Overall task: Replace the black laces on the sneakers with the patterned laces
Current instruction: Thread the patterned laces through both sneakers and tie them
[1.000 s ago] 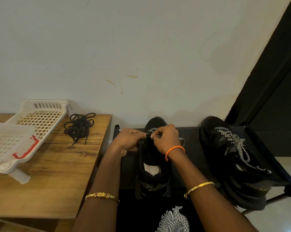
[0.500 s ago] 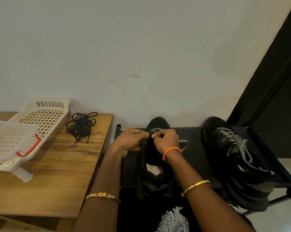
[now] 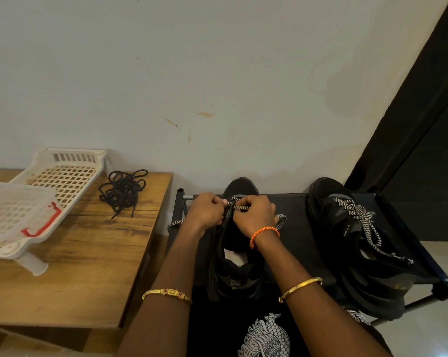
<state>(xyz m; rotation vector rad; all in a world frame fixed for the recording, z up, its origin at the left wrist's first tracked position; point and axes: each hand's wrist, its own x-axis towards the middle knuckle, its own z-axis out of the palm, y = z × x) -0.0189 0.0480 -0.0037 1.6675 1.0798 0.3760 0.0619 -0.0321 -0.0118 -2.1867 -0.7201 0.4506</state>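
Observation:
A black sneaker [image 3: 237, 269] stands on a black rack [image 3: 302, 228] in front of me, toe toward the wall. My left hand [image 3: 207, 211] and my right hand [image 3: 255, 215] meet over its front eyelets, both pinching the black-and-white patterned lace [image 3: 241, 207]. Loose ends of that lace trail out to the left [image 3: 175, 223] and right [image 3: 282, 220] of my hands. A second black sneaker [image 3: 351, 243] to the right carries a tied patterned lace [image 3: 364, 222]. A tangle of removed black laces [image 3: 123, 189] lies on the wooden table.
A wooden table [image 3: 89, 253] stands left of the rack, bearing a white plastic basket tray [image 3: 63, 173] and a clear lidded box with red clips [image 3: 16, 215]. The white wall is close behind. A dark door frame [image 3: 411, 124] rises at the right.
My hands have stayed over the sneaker's front while working the lace. A lace end now trails out left of my left wrist, and the right loop has shifted outward.

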